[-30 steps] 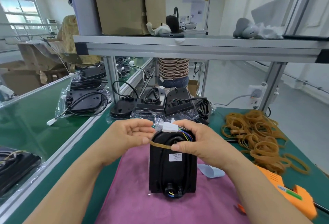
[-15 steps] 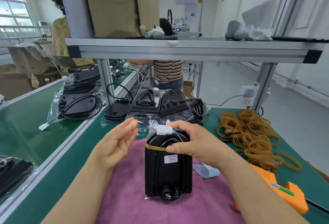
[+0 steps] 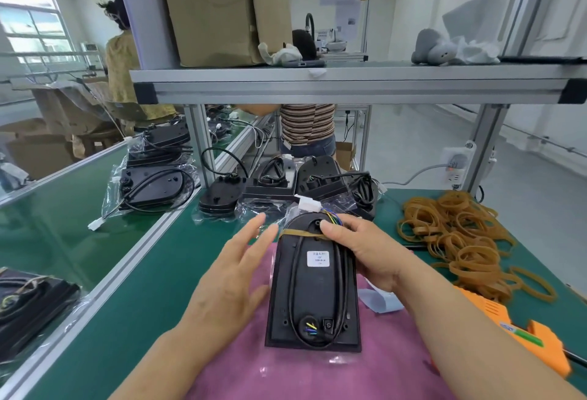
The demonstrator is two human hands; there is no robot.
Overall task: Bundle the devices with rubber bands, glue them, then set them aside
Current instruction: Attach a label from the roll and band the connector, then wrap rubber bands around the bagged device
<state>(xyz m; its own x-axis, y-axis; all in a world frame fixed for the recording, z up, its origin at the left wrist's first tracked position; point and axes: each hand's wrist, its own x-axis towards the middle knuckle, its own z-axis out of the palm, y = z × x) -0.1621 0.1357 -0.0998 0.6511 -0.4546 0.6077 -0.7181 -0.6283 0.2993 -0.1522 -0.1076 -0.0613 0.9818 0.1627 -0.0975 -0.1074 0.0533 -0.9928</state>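
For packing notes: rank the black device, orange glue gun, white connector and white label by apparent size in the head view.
1. black device
2. orange glue gun, partly hidden
3. white label and white connector look alike; connector lies farther, so unranked.

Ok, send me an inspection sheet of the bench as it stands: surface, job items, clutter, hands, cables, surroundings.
Surface: green bench mat, pink cloth under the work.
Job's things: black device on the cloth, one rubber band round its top; rubber band pile and orange glue gun at right.
Clutter: bagged devices left and behind; paper scrap.
Hands: left hand open beside the device; right hand grips its top.
Cables: white connector on coloured wires at the device's top.
Surroundings: aluminium shelf overhead with cardboard box.
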